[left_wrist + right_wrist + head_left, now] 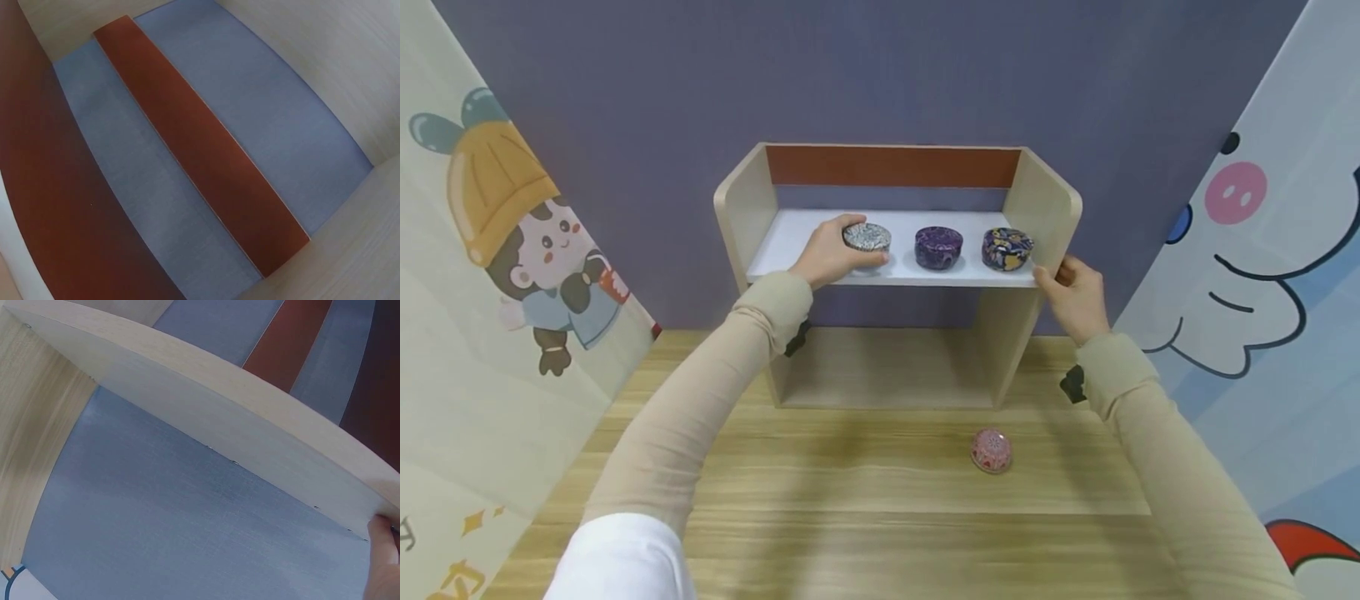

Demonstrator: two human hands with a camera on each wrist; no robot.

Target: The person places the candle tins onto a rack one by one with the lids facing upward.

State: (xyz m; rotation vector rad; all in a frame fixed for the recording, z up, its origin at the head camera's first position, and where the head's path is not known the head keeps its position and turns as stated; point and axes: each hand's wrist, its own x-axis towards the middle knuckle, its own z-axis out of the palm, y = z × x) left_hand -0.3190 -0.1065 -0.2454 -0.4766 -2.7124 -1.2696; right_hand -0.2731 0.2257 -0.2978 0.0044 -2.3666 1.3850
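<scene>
In the head view my left hand [832, 253] holds a round tin with a black-and-white pattern [867, 237] between thumb and fingers, at the upper white board [808, 218] of a small wooden shelf. Whether this tin touches the board is hard to tell. To its right on the same board stand a purple tin [938, 248] and a tin with a dark blue and yellow pattern [1007, 249]. My right hand [1077, 298] grips the front edge of the shelf's right side panel [1047, 208], thumb in front. The right wrist view shows part of that hand [382, 562] against the panel.
A pink patterned tin [992, 451] lies on the wood-grain table [880, 500] in front of the shelf. A reddish-brown back strip [895, 167] spans the shelf top; the left wrist view shows a reddish-brown strip [200, 147] too. Cartoon-printed panels [1285, 250] flank both sides.
</scene>
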